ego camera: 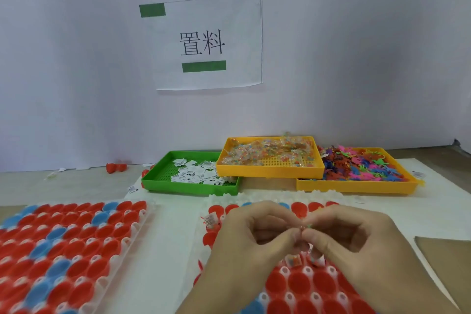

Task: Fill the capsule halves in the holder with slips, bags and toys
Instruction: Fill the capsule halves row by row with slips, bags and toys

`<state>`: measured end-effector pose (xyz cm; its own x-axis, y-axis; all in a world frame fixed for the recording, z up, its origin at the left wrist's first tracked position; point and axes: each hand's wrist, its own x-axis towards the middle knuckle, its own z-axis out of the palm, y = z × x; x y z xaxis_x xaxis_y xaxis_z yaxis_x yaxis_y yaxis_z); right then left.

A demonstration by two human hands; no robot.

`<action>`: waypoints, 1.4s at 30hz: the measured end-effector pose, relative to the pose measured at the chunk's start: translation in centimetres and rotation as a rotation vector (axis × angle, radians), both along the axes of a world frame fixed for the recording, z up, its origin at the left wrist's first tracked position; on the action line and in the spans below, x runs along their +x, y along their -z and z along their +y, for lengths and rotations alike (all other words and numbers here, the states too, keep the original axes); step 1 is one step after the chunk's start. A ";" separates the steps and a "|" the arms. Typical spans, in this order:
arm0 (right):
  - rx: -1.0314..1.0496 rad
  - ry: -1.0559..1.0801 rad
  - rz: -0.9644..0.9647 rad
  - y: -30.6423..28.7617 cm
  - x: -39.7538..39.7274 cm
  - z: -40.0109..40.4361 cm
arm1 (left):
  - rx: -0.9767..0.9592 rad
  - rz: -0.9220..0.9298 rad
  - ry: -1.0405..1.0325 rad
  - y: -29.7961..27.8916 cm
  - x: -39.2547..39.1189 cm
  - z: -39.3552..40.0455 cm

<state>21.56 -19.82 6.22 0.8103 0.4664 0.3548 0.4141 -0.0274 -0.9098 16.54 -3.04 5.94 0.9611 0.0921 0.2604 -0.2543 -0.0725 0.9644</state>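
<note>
Both hands: left hand (244,234) and right hand (356,239) pinch one small bag (305,227) | over holder (300,285) | risk: thin bag slips, lands between red cups.

Bare white strip (175,242) between the two capsule holders (313,285) (66,245) is passable; three trays (188,186) (270,169) (356,186) block the back, cardboard (446,260) right.
</note>
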 end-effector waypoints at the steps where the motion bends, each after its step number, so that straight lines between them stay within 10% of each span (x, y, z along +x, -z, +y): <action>1: -0.016 -0.011 0.000 0.1 -0.1 0.2 | -0.020 0.008 -0.014 0.3 -0.2 0.1; 27: -0.196 0.019 0.012 -1.0 1.3 -3.3 | 0.045 -0.048 -0.124 1.8 -1.7 0.9; 42: -0.857 -0.003 0.247 -1.6 1.9 -8.0 | 0.079 -0.083 -0.319 1.7 -1.5 2.6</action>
<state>23.45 -27.78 7.85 0.8158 0.4933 -0.3019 0.2099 -0.7389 -0.6403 15.05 -0.44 4.27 0.8622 0.3612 0.3551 -0.2842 -0.2352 0.9295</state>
